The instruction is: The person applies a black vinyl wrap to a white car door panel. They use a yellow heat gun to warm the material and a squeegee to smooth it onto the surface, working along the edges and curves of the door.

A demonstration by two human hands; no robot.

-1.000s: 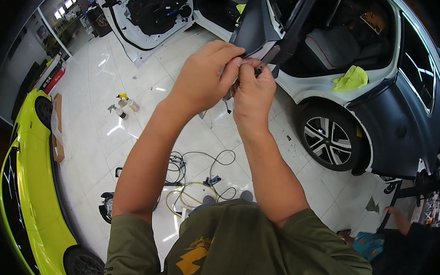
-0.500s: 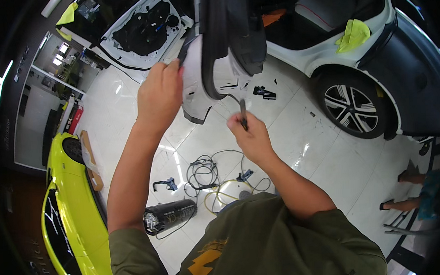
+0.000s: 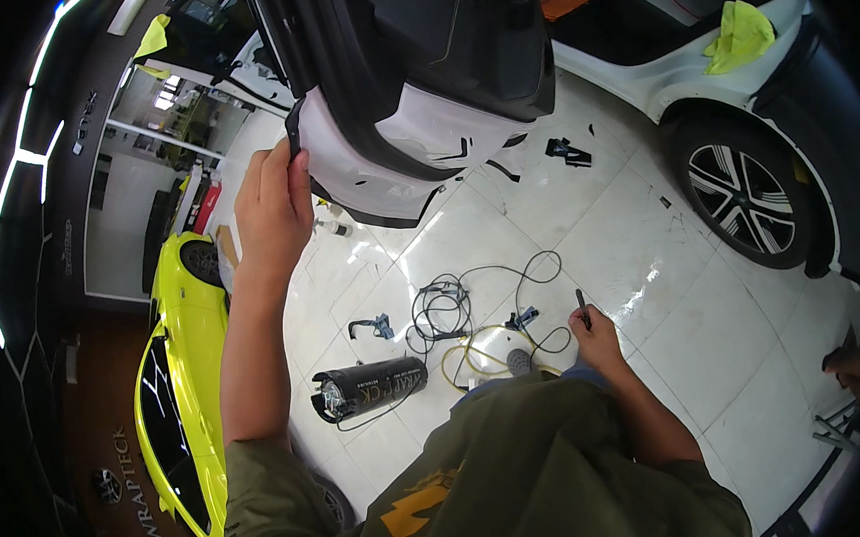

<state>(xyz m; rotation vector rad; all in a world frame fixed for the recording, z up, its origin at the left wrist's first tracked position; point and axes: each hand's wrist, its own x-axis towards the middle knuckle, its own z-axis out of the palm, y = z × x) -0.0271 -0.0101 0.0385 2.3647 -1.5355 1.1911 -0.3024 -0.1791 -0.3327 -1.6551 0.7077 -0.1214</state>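
left hand (image 3: 273, 204) grips door edge (image 3: 299, 139); right hand (image 3: 597, 338) holds thin tool (image 3: 582, 307).

the right hand (image 3: 597, 338) has dropped away from the door panel (image 3: 385, 144), small dark tool (image 3: 582, 308) in its grip.

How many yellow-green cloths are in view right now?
2. One yellow-green cloth lies on the white car's sill at upper right; the other cloth is draped at upper left, beyond the door panel. More may be hidden behind that panel.
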